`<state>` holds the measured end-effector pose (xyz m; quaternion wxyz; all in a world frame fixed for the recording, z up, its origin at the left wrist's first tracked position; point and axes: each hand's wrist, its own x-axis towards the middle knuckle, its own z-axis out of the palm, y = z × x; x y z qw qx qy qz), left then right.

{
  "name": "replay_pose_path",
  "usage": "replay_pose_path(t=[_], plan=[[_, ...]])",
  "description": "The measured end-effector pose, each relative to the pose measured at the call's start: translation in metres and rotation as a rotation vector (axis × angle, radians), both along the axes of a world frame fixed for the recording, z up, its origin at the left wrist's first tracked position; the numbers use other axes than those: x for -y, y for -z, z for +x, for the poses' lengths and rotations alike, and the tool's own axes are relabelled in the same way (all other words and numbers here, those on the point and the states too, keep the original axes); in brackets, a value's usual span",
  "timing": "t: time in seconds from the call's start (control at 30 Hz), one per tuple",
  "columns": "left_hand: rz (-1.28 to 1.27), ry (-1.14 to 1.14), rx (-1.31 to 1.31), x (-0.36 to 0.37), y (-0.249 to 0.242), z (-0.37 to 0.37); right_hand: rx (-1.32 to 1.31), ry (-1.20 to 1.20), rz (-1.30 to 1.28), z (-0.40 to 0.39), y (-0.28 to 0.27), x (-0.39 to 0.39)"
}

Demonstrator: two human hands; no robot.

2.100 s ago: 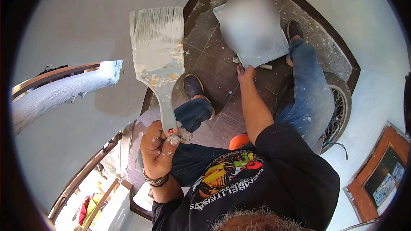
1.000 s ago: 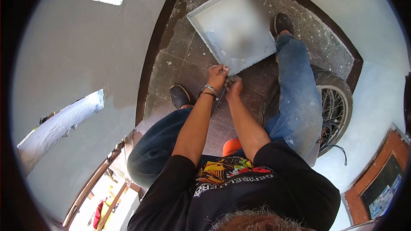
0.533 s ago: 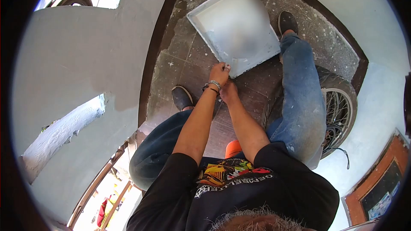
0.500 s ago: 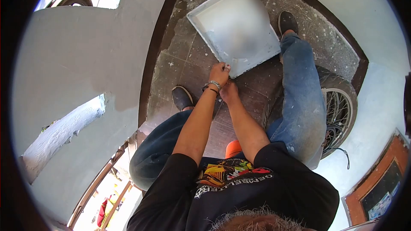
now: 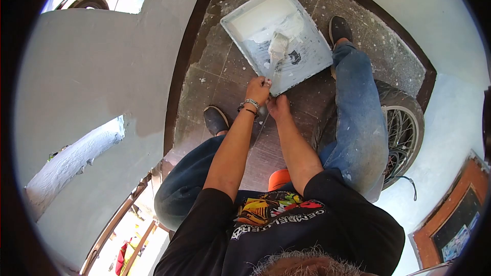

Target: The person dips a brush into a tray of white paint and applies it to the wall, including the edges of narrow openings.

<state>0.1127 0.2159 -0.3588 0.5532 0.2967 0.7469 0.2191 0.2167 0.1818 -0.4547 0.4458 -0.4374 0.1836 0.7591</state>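
Note:
A white paint tray point(image 5: 245, 46) lies tilted on the floor, with pale paint in its far end. A paint-covered brush point(image 5: 279, 46) rests over the tray's sloped part, its handle pointing toward me. My left hand point(image 5: 258, 90), with a bracelet at the wrist, is closed around that handle by the tray's near edge. Close beside it, just below the near corner of the tray, my right hand point(image 5: 279, 107) has its fingers curled; what they hold is hidden.
Paint-spotted dark tiles point(image 5: 204, 79) lie around the tray. A spoked wheel point(image 5: 404, 130) stands to the right of my leg. Walls rise on both sides, and an orange object point(image 5: 279, 179) sits close to my body. My feet are either side of the tray.
The tray's middle was a white blur before; the brush and dark streaks there now show clearly. Both hands have shifted slightly, the right one a little to the right.

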Motion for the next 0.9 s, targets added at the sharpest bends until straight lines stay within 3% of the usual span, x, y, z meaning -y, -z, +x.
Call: replay_pose_path(t=[0.03, 0.1, 0.13, 0.2, 0.23, 0.3, 0.33, 0.43, 0.53, 0.67, 0.73, 0.9], plan=[[0.05, 0.046, -0.075, 0.002, 0.013, -0.001, 0.011, -0.013, -0.046, 0.002, 0.006, 0.008], [0.149, 0.137, -0.219, 0.008, 0.037, 0.0, 0.181, -0.351, -0.121, 0.009, 0.02, 0.032], [0.096, 0.052, -0.135, 0.011, 0.037, 0.003, 0.271, -0.522, -0.151, 0.013, 0.018, 0.036], [0.012, -0.121, 0.035, 0.013, 0.032, 0.007, 0.492, -1.409, 0.113, 0.016, 0.006, 0.036], [0.08, -0.06, -0.048, 0.016, 0.043, 0.006, 0.608, -1.849, 0.253, 0.017, -0.003, 0.033], [0.214, 0.061, -0.221, 0.024, 0.072, 0.004, 0.644, -2.066, 0.409, 0.022, -0.05, 0.018], [0.206, 0.024, -0.186, 0.02, 0.065, 0.006, 0.664, -2.175, 0.492, 0.024, -0.066, 0.011], [0.23, -0.037, -0.153, 0.018, 0.03, 0.007, 0.658, -2.306, 0.637, 0.024, -0.103, -0.014], [0.331, -0.031, -0.189, 0.014, -0.016, 0.01, 0.933, -2.377, 0.87, 0.022, -0.178, -0.031], [0.377, -0.072, -0.034, 0.017, -0.071, 0.011, 1.403, -2.118, 1.089, 0.031, -0.256, -0.017], [0.404, -0.098, 0.03, 0.022, -0.109, 0.009, 1.631, -2.005, 1.238, 0.035, -0.321, 0.012], [0.472, -0.2, 0.237, 0.064, -0.169, 0.019, 1.506, -2.115, 1.266, 0.036, -0.382, 0.07]])
